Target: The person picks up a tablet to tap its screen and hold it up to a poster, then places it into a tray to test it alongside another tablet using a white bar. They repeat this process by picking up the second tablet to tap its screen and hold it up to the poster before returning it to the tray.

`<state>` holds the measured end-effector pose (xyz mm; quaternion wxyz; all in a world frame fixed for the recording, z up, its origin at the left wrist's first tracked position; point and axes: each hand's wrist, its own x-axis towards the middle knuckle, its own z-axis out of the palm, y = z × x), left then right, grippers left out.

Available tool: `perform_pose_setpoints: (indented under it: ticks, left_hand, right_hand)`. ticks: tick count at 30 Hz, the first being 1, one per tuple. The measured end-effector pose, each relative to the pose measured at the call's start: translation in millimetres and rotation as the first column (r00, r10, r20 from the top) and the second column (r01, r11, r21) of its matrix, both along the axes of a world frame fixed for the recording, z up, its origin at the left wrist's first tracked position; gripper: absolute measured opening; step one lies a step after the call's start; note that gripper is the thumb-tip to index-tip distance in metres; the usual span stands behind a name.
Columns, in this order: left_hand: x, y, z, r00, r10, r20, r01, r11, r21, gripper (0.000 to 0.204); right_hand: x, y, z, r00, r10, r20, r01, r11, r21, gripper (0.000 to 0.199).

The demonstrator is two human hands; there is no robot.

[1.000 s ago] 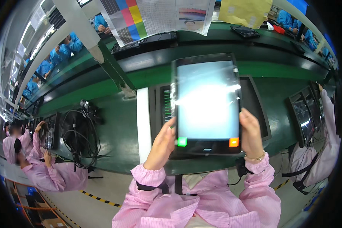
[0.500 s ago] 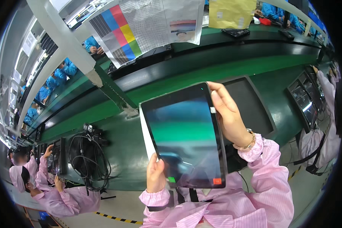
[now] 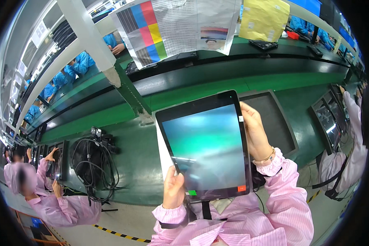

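A black tablet (image 3: 207,151) with a lit, blue-green blurry screen is held up in front of me over the bench. On its lower border sit a small green mark at the left and a red one at the right. My left hand (image 3: 174,190) grips the lower left edge, thumb on the front. At the upper right edge my right hand (image 3: 255,133) is closed round the side, its fingers partly behind the tablet. A white strip (image 3: 163,149), perhaps paper or a board, shows behind the tablet's left edge.
A dark shallow tray (image 3: 276,123) lies behind and right of the tablet. Coiled black cables (image 3: 95,168) are on the green bench (image 3: 139,172) to the left. A metal post (image 3: 123,86) and hanging printed sheets (image 3: 176,30) stand ahead. Co-workers in pink sit left and right.
My right hand has slid down from the tablet's top right corner along its right edge. The tablet's tilt differs slightly and its screen reflections have shifted. My left hand keeps its grip.
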<state>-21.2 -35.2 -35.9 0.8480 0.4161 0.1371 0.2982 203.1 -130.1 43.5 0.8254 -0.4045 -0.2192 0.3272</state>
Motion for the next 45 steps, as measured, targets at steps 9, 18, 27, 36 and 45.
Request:
perform_pose_setpoints:
  ticks: [9, 18, 27, 36, 45]
  left_hand:
    - [8, 13, 20, 0.990, 0.141, -0.013, -0.139, 0.987, 0.085, 0.031]
    - [13, 39, 54, 0.996, 0.084, -0.016, -0.070, 0.907, 0.415, 0.046]
    - [50, 78, 62, 0.996, -0.013, -0.091, 0.053, 0.890, 0.453, 0.036]
    - [68, 93, 55, 0.995, 0.091, -0.050, -0.058, 0.887, 0.459, 0.029]
    - [72, 98, 54, 0.993, 0.106, -0.046, -0.074, 0.891, 0.447, 0.026]
  right_hand:
    - [-24, -5, 7, 0.970, 0.196, 0.145, -0.189, 0.980, -0.059, 0.034]
    - [6, 21, 30, 0.975, 0.089, 0.203, -0.125, 0.977, 0.172, 0.019]
    - [43, 80, 58, 0.980, -0.036, 0.195, -0.023, 0.955, 0.294, 0.019]
    - [62, 106, 55, 0.967, -0.030, 0.251, -0.042, 0.961, 0.275, 0.018]
    - [67, 111, 51, 0.971, -0.008, 0.238, -0.061, 0.957, 0.285, 0.019]
